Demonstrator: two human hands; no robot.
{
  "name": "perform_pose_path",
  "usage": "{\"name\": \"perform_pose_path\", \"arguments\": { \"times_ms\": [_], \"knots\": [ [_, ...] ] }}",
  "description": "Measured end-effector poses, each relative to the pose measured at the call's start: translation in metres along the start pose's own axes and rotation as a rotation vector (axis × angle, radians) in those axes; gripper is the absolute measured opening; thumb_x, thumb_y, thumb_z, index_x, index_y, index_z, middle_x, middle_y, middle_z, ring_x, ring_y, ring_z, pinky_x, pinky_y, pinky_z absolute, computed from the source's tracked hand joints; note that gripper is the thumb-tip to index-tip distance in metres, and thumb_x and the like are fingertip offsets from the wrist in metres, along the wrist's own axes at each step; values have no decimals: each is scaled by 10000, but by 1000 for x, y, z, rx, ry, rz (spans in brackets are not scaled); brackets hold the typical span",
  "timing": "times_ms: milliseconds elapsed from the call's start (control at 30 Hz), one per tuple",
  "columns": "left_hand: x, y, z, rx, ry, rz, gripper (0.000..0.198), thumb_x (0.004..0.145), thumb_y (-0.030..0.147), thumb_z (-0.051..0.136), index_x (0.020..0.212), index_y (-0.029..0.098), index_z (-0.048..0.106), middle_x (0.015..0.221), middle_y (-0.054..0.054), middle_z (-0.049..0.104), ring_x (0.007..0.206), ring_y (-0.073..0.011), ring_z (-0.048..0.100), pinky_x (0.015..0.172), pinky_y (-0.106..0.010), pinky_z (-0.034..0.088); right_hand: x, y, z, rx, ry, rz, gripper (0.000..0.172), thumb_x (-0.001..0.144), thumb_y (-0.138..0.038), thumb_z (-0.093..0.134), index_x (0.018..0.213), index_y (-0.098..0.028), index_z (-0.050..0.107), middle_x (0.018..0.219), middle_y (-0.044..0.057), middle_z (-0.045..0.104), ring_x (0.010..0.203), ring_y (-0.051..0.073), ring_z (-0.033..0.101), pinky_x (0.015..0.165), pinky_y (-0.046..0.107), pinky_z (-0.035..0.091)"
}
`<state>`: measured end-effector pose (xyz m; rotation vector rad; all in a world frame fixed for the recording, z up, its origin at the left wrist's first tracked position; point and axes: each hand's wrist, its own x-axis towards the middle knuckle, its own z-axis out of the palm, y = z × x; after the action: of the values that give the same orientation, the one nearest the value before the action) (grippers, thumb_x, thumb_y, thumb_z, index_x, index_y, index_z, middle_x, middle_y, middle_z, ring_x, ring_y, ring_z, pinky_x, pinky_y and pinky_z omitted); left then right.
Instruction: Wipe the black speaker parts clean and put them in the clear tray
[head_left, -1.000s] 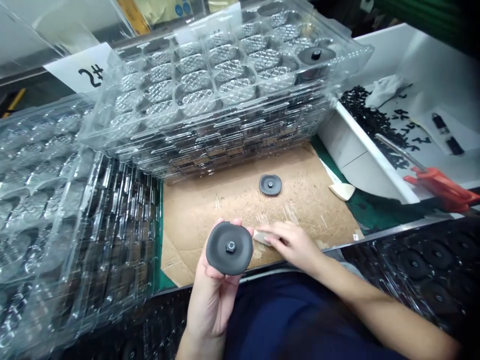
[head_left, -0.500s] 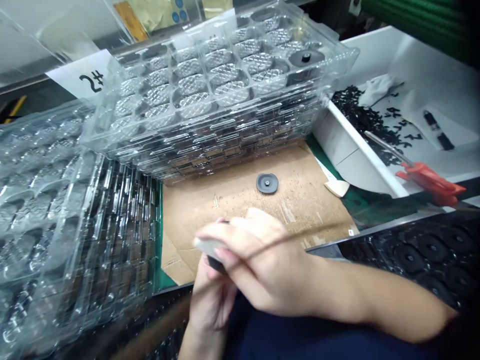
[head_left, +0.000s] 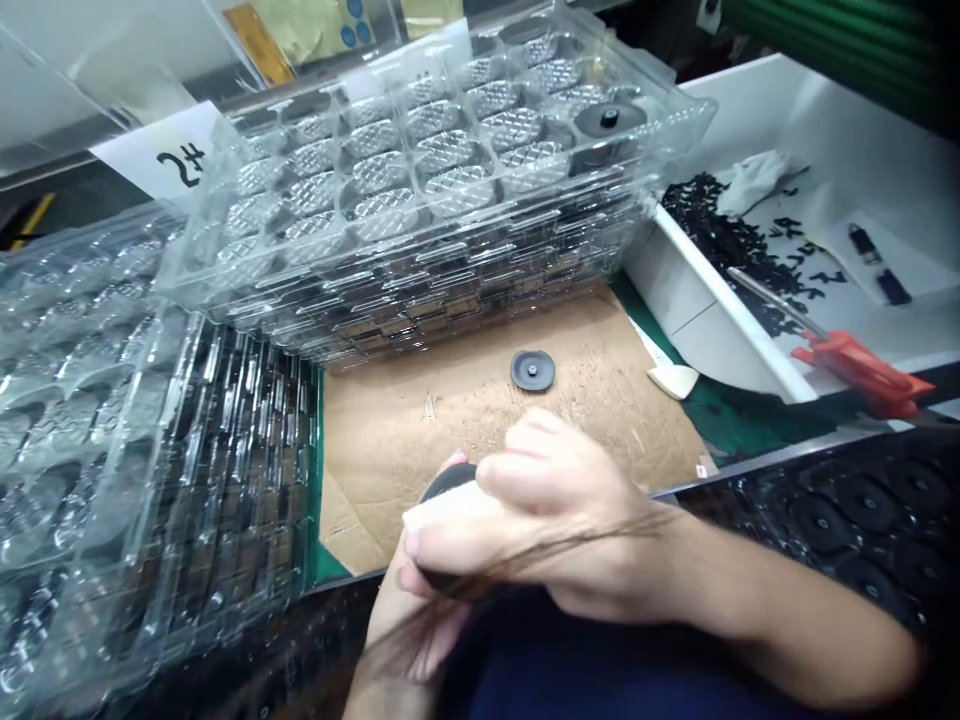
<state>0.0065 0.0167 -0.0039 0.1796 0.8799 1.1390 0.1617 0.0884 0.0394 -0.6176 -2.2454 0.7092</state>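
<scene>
Low over the cardboard sheet (head_left: 375,420), my left hand (head_left: 424,625) grips a black round rubber part (head_left: 448,480), largely covered by my other hand. My right hand (head_left: 562,505) is closed around a flat white piece (head_left: 446,508), pressed against or just over the black part; its exact kind cannot be made out. Just beyond my knuckles, a dark grey rounded disc (head_left: 532,370) with a small centre stud lies on the cardboard. Dark strands, like hair, cross the view in front of my right wrist.
Stacked clear plastic trays (head_left: 420,210) stand behind the cardboard, more trays (head_left: 90,430) at left. A white bin (head_left: 750,300) at right holds black scraps and a red-handled tool (head_left: 862,365). Beside it lies a cream-coloured wedge (head_left: 673,380). A black tray of discs (head_left: 862,500) sits lower right.
My right hand has turned and shifted a little right, with the white piece now lying across the black part. More of the black part's far edge shows. The disc on the cardboard stays put.
</scene>
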Motion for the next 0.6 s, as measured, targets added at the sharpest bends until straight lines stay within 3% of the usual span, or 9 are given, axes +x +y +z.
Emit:
{"name": "perform_pose_path", "arguments": {
  "times_ms": [67, 200, 300, 433, 600],
  "knots": [
    [-3, 2, -1, -24, -65, -41, 542, 612, 421, 738, 1124, 289, 621, 1119, -51, 666, 1005, -259, 628, 861, -319, 529, 1, 14, 2, 149, 44, 105, 268, 908, -168, 441, 1103, -231, 613, 903, 7, 660, 783, 133, 578, 731, 272, 451],
    [-5, 6, -7, -128, -196, -61, 540, 636, 435, 697, 1149, 295, 600, 1245, -43, 596, 1087, -275, 579, 889, -317, 508, -28, 37, 14, 265, 198, 549, 274, 909, -201, 451, 1153, -242, 570, 1137, 11, 622, 1040, 156, 566, 889, 293, 445],
    [-1, 5, -12, -155, -298, -58, 543, 671, 407, 684, 1186, 279, 570, 1258, -43, 586, 1119, -274, 553, 896, -304, 503, -64, 44, 30, 363, 99, 766, 276, 901, -281, 462, 1152, -261, 575, 1149, 12, 623, 1061, 190, 572, 903, 330, 457],
    [5, 8, -14, -158, -356, -130, 554, 681, 424, 655, 1211, 311, 540, 1299, -14, 552, 1169, -262, 512, 936, -306, 482, -92, 51, 41, 364, 16, 859, 291, 888, -293, 461, 1152, -242, 574, 1134, 30, 629, 1028, 213, 590, 872, 355, 475],
    [5, 8, -7, -157, -343, -139, 566, 660, 427, 686, 1193, 277, 565, 1267, -24, 579, 1139, -280, 537, 912, -330, 501, -69, 35, 10, 263, 156, 824, 249, 898, -263, 463, 1128, -262, 560, 1113, 5, 627, 1013, 199, 584, 809, 309, 479]
  ]
}}
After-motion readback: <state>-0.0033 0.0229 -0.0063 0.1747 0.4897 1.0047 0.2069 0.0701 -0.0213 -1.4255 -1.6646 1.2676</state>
